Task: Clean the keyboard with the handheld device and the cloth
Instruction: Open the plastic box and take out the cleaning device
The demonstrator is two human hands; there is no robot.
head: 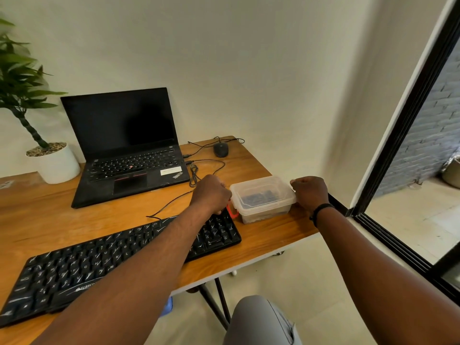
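Observation:
A black keyboard [74, 267] lies across the near part of the wooden desk [263, 235]; my left forearm crosses over its right half. Beyond its right end stands a clear lidded plastic box [262, 197] with a red clip [232, 212] on its left side and something dark inside. My left hand [211, 192] grips the box's left end at the clip, fingers curled. My right hand [310, 191] grips the box's right end. No cloth or handheld device shows in the open.
An open black laptop [129, 148] stands behind the keyboard, with a black mouse [221, 149] and loose cables [196, 173] to its right. A potted plant [53, 161] sits at the far left. The desk's right edge is close beside a black-framed glass door [398, 135].

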